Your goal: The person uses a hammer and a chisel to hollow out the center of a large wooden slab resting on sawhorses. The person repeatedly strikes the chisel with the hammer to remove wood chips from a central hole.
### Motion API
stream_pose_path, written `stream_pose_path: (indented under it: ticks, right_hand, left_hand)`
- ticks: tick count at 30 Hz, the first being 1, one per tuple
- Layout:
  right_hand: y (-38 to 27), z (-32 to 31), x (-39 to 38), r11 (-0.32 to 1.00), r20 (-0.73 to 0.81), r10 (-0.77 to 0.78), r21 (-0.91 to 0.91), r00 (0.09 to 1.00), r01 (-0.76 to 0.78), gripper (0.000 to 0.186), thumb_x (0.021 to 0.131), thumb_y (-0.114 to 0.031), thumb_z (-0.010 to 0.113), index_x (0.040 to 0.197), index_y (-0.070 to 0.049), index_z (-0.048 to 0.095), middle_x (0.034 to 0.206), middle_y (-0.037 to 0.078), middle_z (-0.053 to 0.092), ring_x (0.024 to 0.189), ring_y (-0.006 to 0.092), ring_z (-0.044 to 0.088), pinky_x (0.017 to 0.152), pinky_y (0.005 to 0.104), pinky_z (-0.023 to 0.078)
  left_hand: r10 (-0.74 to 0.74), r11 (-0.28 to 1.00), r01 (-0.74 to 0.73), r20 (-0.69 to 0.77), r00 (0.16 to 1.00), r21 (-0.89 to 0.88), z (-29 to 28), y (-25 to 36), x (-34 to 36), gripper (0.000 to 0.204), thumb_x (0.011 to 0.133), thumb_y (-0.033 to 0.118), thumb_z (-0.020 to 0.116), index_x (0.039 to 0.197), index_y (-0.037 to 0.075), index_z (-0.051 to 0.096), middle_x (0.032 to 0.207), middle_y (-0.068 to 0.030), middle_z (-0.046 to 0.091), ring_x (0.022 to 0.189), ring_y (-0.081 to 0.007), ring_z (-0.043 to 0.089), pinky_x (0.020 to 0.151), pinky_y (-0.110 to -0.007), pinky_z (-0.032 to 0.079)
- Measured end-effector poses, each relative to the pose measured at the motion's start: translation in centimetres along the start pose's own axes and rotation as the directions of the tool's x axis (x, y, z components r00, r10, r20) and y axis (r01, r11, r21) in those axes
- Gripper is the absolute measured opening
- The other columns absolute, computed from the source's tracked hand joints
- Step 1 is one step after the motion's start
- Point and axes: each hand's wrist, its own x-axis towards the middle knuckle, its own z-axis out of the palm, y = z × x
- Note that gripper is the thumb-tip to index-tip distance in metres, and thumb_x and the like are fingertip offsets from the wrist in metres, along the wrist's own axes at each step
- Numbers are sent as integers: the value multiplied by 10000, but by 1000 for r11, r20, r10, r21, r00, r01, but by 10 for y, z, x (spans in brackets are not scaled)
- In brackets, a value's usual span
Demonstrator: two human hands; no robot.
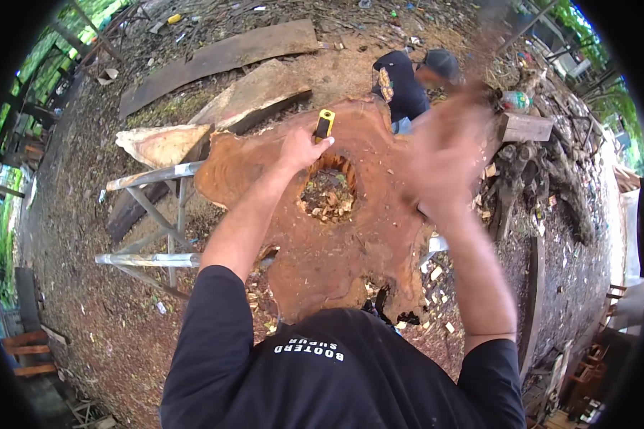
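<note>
In front of me lies a broad reddish-brown wood slab [322, 261] with an irregular outline and a large rough hole in it. My left hand [304, 150] is closed on a yellow-and-black tool handle [325, 125] with a small hole at its end. It is over the slab, just beyond the hole's upper left edge, and the rest of the tool cannot be made out. My right hand [444, 168] is raised over the slab's right side and smeared by motion. A brown blur stretches up from it, and whether it grips anything is unclear.
A metal-framed stand [150, 179] reaches under the slab's left side. Beyond the slab lie a rough plank [222, 61] and thick timber pieces [254, 96]. A person in dark clothes [408, 86] crouches at the far right edge. Gnarled roots [533, 175] and wood chips lie to the right.
</note>
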Motion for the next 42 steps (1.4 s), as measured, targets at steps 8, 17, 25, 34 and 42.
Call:
stream_pose_path:
  ticks: [8,17,25,34,42]
  right_hand:
    - [15,4,-12,919,623,388,-202,679,-339,350,831,-212,661,1070,21,555,807,275,683,734,399,701,693,467,574]
    - [-10,-8,23,999,-94,51,-12,994,-52,267,926,-210,647,1075,-10,552,726,117,656,586,294,649,594,448,559]
    - [28,22,-26,949,664,315,-234,679,-212,363,822,-236,669,991,62,551,805,306,686,750,436,716,683,499,579]
    - [-13,-14,44,809,163,473,307,866,-500,228,852,-103,650,1014,2,529,691,46,620,584,145,602,542,325,526]
    - [39,28,-72,915,728,401,-283,556,-289,396,810,-246,670,1014,69,542,792,315,679,797,457,707,778,532,558]
  left_hand:
    - [32,997,-29,-33,999,75,1,-15,10,434,853,494,717,1127,158,739,1012,-153,750,957,-337,719,863,-416,552]
    - [22,999,-20,-34,999,41,0,-2,1,438,845,476,738,1160,172,735,1043,-136,753,988,-283,724,893,-399,550]
    - [52,993,-52,10,999,110,0,-2,1,601,836,521,723,1264,101,668,1073,-192,733,1020,-344,707,924,-435,543]
    - [114,993,-113,-53,992,24,-2,-9,-3,581,812,537,748,1202,109,699,963,-196,739,907,-364,716,824,-453,559]
    - [138,989,-137,7,990,-52,-2,-5,-4,526,836,468,741,1203,95,688,1083,-123,748,1019,-265,715,912,-373,541]
